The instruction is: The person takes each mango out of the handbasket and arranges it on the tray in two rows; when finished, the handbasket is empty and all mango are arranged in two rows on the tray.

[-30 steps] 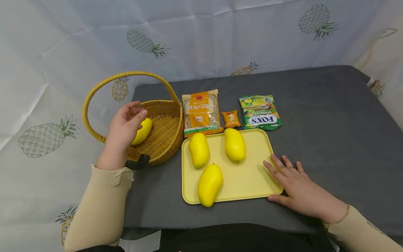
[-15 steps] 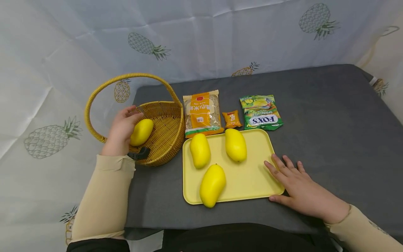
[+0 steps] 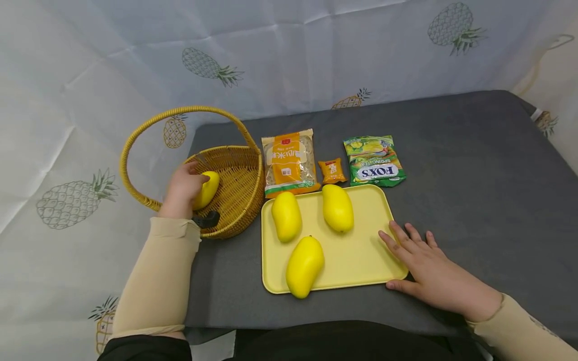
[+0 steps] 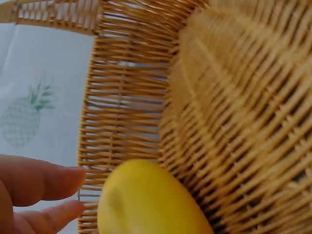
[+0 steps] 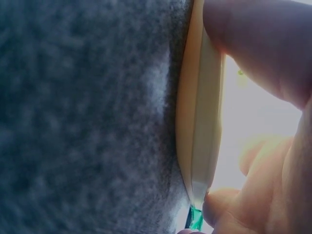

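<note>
My left hand (image 3: 184, 184) reaches over the left side of the wicker basket (image 3: 239, 193), beside a yellow mango (image 3: 210, 189). In the head view its thumb overlaps the mango; in the left wrist view its extended fingers (image 4: 44, 179) show a gap from the mango (image 4: 148, 202). The rest of that hand is out of the wrist view. With fingers spread, my right hand (image 3: 435, 276) rests at the right edge of the pale yellow tray (image 3: 356, 258). On the tray lie an upper-left mango (image 3: 286, 216), an upper-right mango (image 3: 337, 208) and a lower mango (image 3: 304, 266) overlapping its front rim.
Behind the tray lie an orange-labelled clear packet (image 3: 289, 163), a small orange packet (image 3: 332, 171) and a green FOX'S bag (image 3: 374, 160). The basket's tall handle (image 3: 198, 109) arches over it. A pineapple-print curtain (image 3: 293, 65) stands behind the grey table (image 3: 469, 175).
My left hand has lowered into the basket and moved right, up to the mango, its thumb now over it. My right hand, the tray and its mangoes stay in place.
</note>
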Available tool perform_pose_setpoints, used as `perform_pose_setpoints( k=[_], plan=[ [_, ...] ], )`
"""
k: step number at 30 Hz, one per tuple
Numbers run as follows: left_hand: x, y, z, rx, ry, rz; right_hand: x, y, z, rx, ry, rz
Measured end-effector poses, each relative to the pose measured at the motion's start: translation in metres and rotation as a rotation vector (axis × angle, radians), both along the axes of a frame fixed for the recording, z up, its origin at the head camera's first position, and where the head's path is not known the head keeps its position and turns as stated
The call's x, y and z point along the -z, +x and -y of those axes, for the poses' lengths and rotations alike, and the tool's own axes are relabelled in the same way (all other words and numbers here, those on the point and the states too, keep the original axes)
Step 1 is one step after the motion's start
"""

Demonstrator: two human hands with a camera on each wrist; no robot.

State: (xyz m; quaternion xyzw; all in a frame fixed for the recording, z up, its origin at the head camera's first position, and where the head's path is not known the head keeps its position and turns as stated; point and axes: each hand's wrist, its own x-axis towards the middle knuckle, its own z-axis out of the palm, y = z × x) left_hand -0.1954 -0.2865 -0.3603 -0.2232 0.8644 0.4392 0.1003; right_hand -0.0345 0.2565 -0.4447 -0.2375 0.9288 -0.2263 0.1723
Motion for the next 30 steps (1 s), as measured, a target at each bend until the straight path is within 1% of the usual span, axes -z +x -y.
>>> perform_pose_setpoints(
  k=[4,10,16,21,23,26,28,30],
  plan=[
    [0.002,0.000,0.001,0.024,-0.052,0.026,0.000,-0.001,0.001,0.000,-0.003,0.006],
    [0.004,-0.001,0.001,0.087,-0.110,0.059,0.001,-0.001,0.000,0.002,-0.011,0.015],
    [0.007,-0.002,-0.001,0.061,-0.113,0.087,0.001,-0.003,-0.001,0.000,-0.013,0.014],
    [0.010,-0.002,-0.002,0.044,-0.115,0.083,0.001,-0.002,-0.001,-0.006,-0.013,0.000],
    [0.010,-0.003,-0.002,0.045,-0.107,0.068,0.001,-0.002,-0.001,-0.006,-0.013,-0.003],
    [0.010,-0.002,-0.004,0.034,-0.067,0.015,0.000,-0.002,-0.001,-0.004,-0.015,-0.004],
    [0.008,0.000,-0.006,0.013,-0.038,-0.038,0.000,-0.001,-0.001,-0.003,-0.016,-0.002],
    [0.004,0.004,-0.010,-0.032,0.004,-0.100,0.000,-0.001,0.000,-0.001,-0.016,-0.001]
  ],
)
